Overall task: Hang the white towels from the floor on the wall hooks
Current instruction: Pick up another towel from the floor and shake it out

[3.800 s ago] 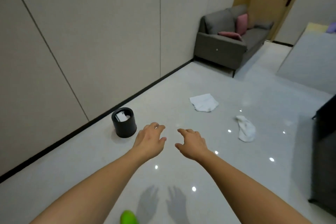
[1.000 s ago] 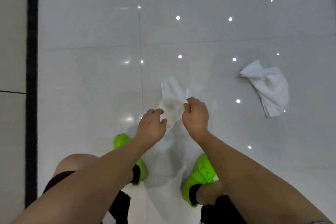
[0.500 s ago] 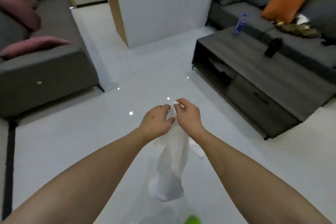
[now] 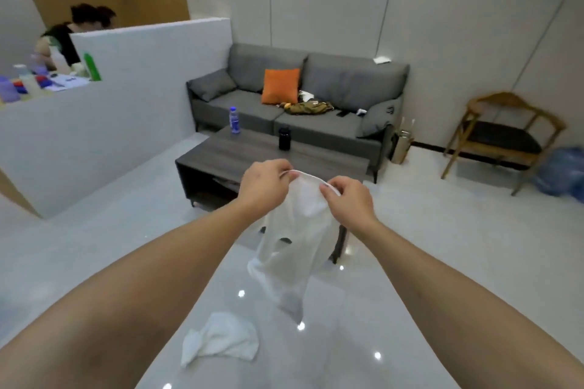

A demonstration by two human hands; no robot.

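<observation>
- Forearms reach forward from the bottom corners of the view, bare, meeting at one towel held up in front of the body.
- Crumpled white towel (image 4: 221,336) lies on the glossy grey floor (image 4: 94,249), below and to the left of the grip, well apart from both hands.
- Left hand (image 4: 264,188) has its grip closed tight on the upper edge of the hanging white towel (image 4: 297,246), fingers curled and pinching the hem.
- Right hand (image 4: 347,199) pinches the same hem just beside the left, thumb and fingertips closed on the cloth; a short stretch of edge arcs between the two grips.
- The hanging white towel drops straight down from the grip, loose and creased, its lower end clear of the floor.
- Beyond the grip stands a dark wood-grain coffee table (image 4: 240,151); on its surface are a clear water bottle (image 4: 234,120) with a blue label, to the left, and a black flask (image 4: 284,137), almost directly behind the hands.
- Behind that surface sits a grey sofa (image 4: 331,85) against the pale wall, with an orange cushion (image 4: 280,86) and an olive bundle of cloth on the seat.
- Far right of the grip: a wooden chair (image 4: 502,136) with a dark seat, and a blue bag beside it.
- Far left: a white partition (image 4: 136,79) with a counter of bottles behind it, and a person in a dark top bent over there.
</observation>
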